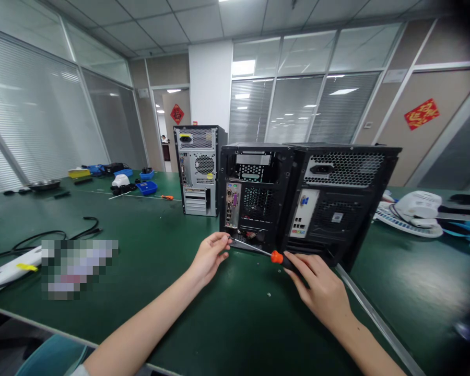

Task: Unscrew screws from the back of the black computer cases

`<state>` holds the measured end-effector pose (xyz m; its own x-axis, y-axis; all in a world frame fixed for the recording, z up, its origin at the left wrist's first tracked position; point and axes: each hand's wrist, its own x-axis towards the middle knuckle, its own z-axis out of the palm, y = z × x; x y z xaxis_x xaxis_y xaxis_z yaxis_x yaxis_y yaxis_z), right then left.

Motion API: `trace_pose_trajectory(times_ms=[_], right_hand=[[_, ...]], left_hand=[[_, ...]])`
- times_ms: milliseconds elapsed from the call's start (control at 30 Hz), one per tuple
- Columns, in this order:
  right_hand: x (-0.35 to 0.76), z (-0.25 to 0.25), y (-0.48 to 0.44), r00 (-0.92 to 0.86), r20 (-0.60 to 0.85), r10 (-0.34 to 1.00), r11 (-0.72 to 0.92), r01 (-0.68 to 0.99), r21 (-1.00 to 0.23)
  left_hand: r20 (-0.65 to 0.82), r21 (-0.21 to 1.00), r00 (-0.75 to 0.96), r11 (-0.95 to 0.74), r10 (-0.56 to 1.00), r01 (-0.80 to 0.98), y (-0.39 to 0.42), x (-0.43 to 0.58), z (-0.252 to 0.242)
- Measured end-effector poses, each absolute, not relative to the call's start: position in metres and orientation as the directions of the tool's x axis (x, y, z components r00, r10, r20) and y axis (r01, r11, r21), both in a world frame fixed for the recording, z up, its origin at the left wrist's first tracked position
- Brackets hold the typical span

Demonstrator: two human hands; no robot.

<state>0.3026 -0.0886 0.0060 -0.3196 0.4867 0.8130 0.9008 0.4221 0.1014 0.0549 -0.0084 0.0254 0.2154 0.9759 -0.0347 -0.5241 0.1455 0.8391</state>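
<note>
My right hand (317, 284) is closed around the black handle of a screwdriver (277, 257) with an orange collar. Its thin metal shaft points left, and the tip meets the fingertips of my left hand (211, 256). Those fingers are pinched together; whatever lies between them is too small to make out. Just behind both hands stands a black computer case (285, 172), its rear side towards me. An upper bay is open, and a port panel (232, 205) shows at its left. The screwdriver tip is in front of the case's lower left corner.
Another black computer case (348, 209) adjoins on the right, and a silver-backed computer case (198, 177) stands behind left. A white fan (419, 209) lies far right. A power strip (15, 269), black cables (82, 227), a blue tray (146, 188) and an orange screwdriver (166, 197) lie left.
</note>
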Motion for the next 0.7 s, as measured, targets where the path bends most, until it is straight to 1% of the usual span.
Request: trace_pose_trajectory(times_ms=[133,367,600,700], right_hand=[[0.3026,0.0080,-0.0900,-0.335,0.821,0.462,0.425,0.896,0.126],[0.3031,0.0101,-0.0909,-0.376,0.817,0.437,0.389,0.898,0.205],[0.3017,0.0127,-0.0934,-0.410,0.809,0.420,0.336,0.899,0.281],[0.3003,0.0124,-0.0940,-0.435,0.804,0.405,0.338,0.888,0.311]], left_hand=[[-0.016,0.864,0.202,0.115,0.979,-0.491,-0.0076,0.0548,0.0243],[0.004,0.905,0.173,0.070,0.985,-0.420,-0.0085,0.0550,0.0257],[0.061,0.935,0.144,-0.006,0.988,-0.355,-0.0087,0.0545,0.0254],[0.077,0.945,0.134,-0.029,0.988,-0.327,-0.0070,0.0539,0.0237]])
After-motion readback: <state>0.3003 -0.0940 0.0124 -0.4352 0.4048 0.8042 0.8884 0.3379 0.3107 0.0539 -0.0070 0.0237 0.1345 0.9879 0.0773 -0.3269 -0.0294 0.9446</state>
